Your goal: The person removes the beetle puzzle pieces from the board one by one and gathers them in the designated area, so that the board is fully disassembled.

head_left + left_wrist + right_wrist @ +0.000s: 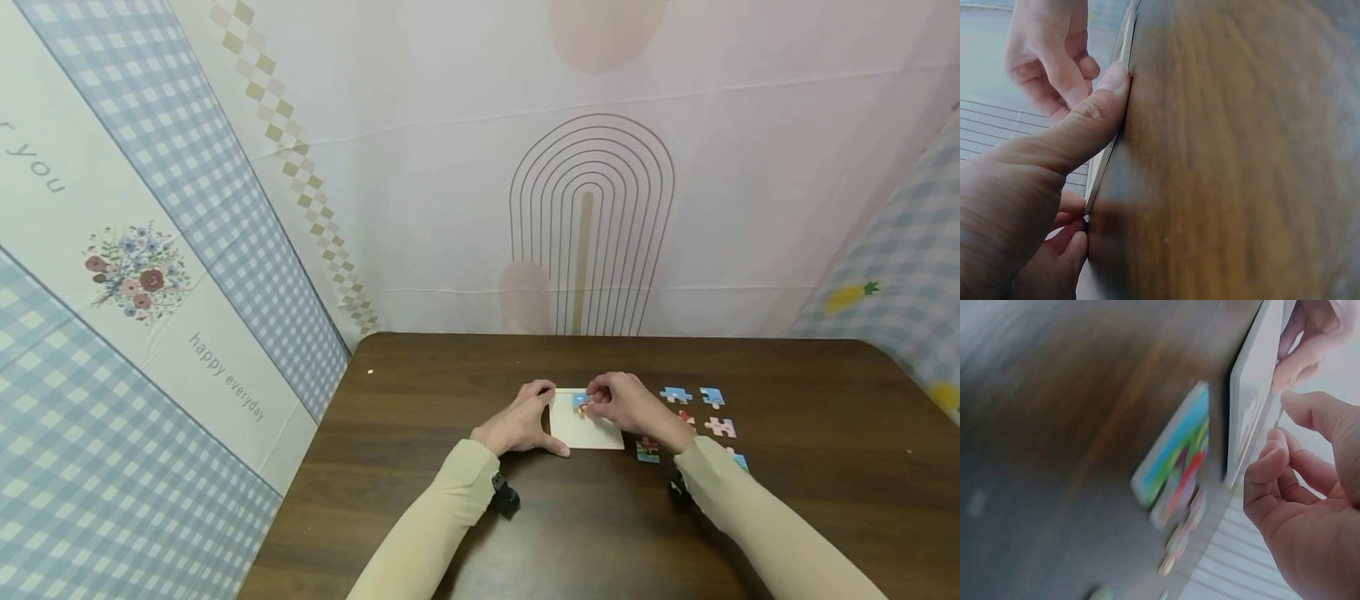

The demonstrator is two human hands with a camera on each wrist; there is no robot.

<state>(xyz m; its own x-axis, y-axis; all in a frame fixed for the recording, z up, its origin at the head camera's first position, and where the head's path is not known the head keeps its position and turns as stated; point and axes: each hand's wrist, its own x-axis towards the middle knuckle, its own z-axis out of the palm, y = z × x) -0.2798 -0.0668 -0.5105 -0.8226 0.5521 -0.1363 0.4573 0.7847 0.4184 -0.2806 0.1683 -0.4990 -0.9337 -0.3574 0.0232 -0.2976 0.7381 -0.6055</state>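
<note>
A square pale puzzle board (585, 432) lies flat on the brown table. My left hand (517, 422) holds it along the left side, with the thumb at the near corner and the fingers at the far corner. In the left wrist view, the left thumb (1100, 103) lies against the board's edge. Over the far part of the board, my right hand (626, 406) pinches a small blue and orange jigsaw piece (580, 402) between thumb and forefinger. From the right wrist, the pinched piece shows only as a thin edge, partly hidden by the fingertips.
Several loose jigsaw pieces lie right of the board, including a blue one (677, 395), a corner one (712, 397), a pink one (721, 427) and a green and red one (648, 451). The right forearm partly covers this group. A patterned cloth (450, 208) hangs behind the table.
</note>
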